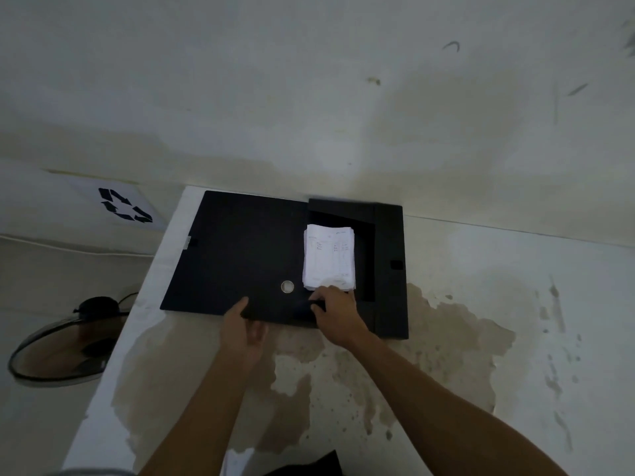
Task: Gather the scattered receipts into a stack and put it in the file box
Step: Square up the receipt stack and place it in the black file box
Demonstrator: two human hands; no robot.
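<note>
Although the receipts [329, 257] already lay stacked inside the file box [388, 269] at centre frame, they were judged light, limp and prone to fanning, best pinched across the short near edge. The right hand [335, 310] sat at that edge, grip not determinable. The left hand [244, 329] was loosely spread by the opened lid [237, 255], with a glass pot cover [65, 352] lower left, well apart and no obstruction.

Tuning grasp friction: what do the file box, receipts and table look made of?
File box: matte black, likely plastic or coated board; thin flat lid, silvery ring set in it. Receipts: thin white paper, faint print, slightly fanned edges. Table: white, smooth, hard, perhaps paint or laminate; brown stains blotch it.
</note>
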